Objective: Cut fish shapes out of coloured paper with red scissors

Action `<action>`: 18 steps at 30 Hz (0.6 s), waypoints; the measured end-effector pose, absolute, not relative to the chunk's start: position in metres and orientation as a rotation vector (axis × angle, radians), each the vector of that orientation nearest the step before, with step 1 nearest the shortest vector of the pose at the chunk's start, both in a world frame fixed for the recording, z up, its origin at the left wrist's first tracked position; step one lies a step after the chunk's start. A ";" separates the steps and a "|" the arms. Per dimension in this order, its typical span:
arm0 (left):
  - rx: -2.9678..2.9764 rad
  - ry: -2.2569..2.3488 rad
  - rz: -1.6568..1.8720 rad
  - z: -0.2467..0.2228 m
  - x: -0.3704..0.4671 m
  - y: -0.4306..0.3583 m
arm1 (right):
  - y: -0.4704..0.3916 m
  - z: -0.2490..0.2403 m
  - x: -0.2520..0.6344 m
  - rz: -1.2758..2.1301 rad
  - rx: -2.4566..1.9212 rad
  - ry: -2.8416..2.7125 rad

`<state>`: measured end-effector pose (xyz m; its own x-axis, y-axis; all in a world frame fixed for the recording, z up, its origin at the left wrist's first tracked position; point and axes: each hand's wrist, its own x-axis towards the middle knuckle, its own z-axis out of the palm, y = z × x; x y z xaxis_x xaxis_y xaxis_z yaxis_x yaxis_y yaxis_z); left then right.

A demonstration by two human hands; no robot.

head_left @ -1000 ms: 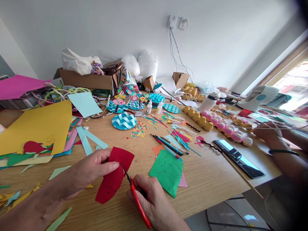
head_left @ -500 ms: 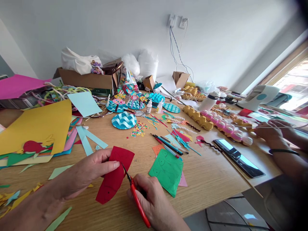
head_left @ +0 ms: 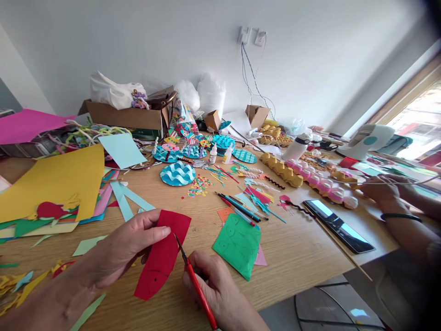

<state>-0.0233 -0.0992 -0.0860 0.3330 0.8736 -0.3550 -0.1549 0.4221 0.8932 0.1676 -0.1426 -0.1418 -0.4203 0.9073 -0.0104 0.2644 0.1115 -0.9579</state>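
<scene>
My left hand [head_left: 138, 239] pinches a piece of red paper [head_left: 160, 266] near its upper part, thumb on top. Dark drawn lines and a dot mark the paper's lower end. In my right hand [head_left: 213, 280] is a pair of red-handled scissors [head_left: 199, 294], its blades at the paper's right edge and looking nearly closed. Right of the hands lies a green paper [head_left: 237, 246] with fish-like outlines drawn on it, over a pink piece. Just behind it are several pens [head_left: 241, 207].
Yellow paper [head_left: 51, 179] and scraps cover the left side. Blue wavy discs [head_left: 177, 174], glue bottles [head_left: 212, 154] and confetti lie farther back. A phone [head_left: 337, 225], a wooden stick [head_left: 344, 250] and egg-carton strips [head_left: 282, 170] are at right, near another person's hands [head_left: 382, 188].
The red paper's lower end has swung slightly down and left. The scissors stay at its right edge with their blades closer together. The view has shifted a little.
</scene>
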 end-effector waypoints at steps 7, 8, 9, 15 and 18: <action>0.735 1.014 0.965 -0.090 -0.013 -0.116 | -0.154 -0.145 0.153 1.666 -1.028 -1.422; 0.720 1.009 0.989 -0.091 -0.010 -0.118 | -0.155 -0.144 0.150 1.689 -1.004 -1.375; 0.711 0.999 1.015 -0.091 -0.007 -0.119 | -0.157 -0.143 0.147 1.698 -0.990 -1.334; 0.681 0.957 1.144 -0.096 0.008 -0.129 | -0.163 -0.140 0.135 1.687 -1.002 -1.191; 0.683 0.957 1.168 -0.097 0.013 -0.134 | -0.166 -0.140 0.133 1.681 -0.994 -1.162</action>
<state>0.0131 -0.1341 -0.0974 0.0981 0.9608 -0.2592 -0.4438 0.2754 0.8528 0.1327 -0.1659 -0.1400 -0.3307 0.9330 -0.1423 -0.1968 -0.2156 -0.9565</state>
